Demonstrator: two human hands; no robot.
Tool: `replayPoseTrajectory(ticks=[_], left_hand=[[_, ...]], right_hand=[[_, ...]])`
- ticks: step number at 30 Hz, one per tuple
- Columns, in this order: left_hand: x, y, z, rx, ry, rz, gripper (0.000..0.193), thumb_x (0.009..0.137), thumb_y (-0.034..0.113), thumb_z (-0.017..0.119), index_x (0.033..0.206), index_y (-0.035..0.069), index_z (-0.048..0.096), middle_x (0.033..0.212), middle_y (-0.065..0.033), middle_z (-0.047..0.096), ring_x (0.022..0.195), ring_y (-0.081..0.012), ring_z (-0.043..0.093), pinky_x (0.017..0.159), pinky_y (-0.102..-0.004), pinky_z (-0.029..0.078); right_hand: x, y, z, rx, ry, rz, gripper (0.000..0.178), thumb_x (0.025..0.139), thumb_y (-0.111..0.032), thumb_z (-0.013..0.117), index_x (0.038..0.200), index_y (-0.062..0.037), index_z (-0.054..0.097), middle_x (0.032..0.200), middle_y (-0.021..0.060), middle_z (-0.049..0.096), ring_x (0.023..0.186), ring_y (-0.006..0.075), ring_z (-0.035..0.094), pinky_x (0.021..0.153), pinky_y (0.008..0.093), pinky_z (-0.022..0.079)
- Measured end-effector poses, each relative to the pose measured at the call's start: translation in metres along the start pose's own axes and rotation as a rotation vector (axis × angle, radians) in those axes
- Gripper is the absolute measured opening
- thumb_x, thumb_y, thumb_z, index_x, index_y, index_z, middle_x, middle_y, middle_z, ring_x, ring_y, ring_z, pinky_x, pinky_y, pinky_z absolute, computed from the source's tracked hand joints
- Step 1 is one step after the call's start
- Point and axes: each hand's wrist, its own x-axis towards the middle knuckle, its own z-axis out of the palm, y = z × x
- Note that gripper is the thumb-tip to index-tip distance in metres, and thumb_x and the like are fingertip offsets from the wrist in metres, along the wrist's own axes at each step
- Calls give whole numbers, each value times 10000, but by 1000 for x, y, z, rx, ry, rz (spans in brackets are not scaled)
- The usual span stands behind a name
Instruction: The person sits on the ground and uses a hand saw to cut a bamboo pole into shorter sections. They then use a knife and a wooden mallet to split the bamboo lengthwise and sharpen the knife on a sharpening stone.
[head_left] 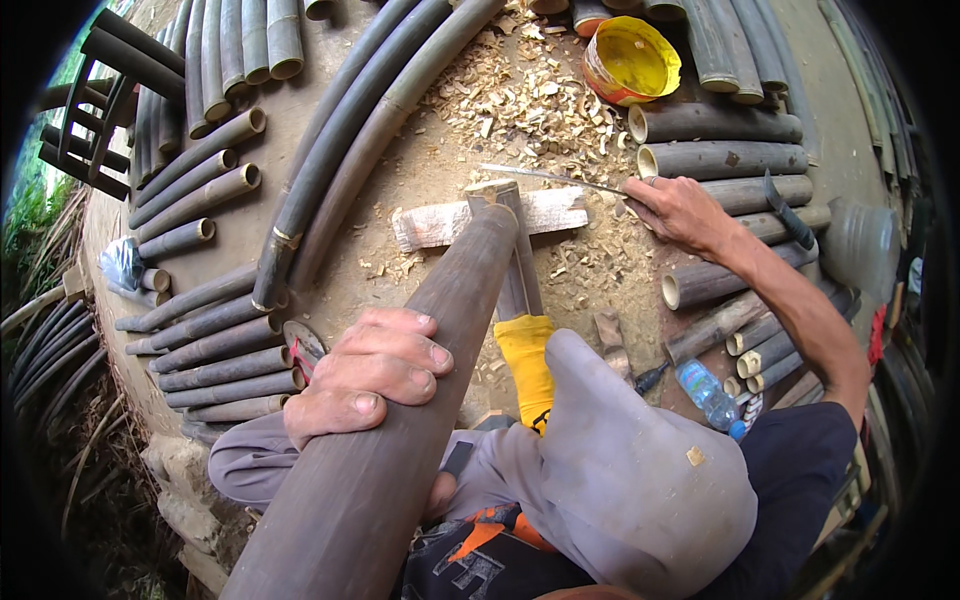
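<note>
My left hand (pixel 370 378) is wrapped over a thick dark bamboo pole (pixel 345 500), which slants from the lower edge up toward the middle. The pole's far end lies over a narrower dark piece (pixel 517 290), near a pale rough wooden block (pixel 425 228). Yellow cloth (pixel 524 365) covers the near part of that narrower piece. Right of the block, my right hand (pixel 682 213) is closed on the handle of a knife. Its thin blade (pixel 545 177) points left, just beyond the block and the pole's end. My fingers hide most of the handle.
Wood shavings (pixel 520 100) cover the ground ahead, beside a yellow-and-red tub (pixel 632 62). Cut bamboo lengths (pixel 720 160) lie on both sides; long curved poles (pixel 365 150) lie ahead-left. Another blade (pixel 785 212) rests on the right-hand bamboo. A plastic bottle (pixel 708 395) lies near my right leg.
</note>
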Motion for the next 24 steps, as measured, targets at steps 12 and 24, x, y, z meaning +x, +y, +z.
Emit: replayPoseTrajectory(ticks=[12, 24], left_hand=[[-2, -9, 1, -65, 9, 10, 751, 657, 293, 893, 1217, 99, 432, 974, -132, 615, 898, -315, 631, 825, -531, 464], [-2, -3, -1, -5, 4, -18, 742, 661, 329, 885, 1198, 106, 425, 995, -109, 591, 892, -302, 618, 825, -524, 458]], right_hand=[[16, 29, -6, -224, -245, -87, 126, 855, -151, 583, 898, -76, 493, 677, 108, 556, 635, 309, 615, 558, 432, 489], [-17, -10, 27, -193, 73, -413, 75, 842, -131, 573, 862, -78, 524, 659, 80, 544, 636, 255, 616, 516, 389, 508]])
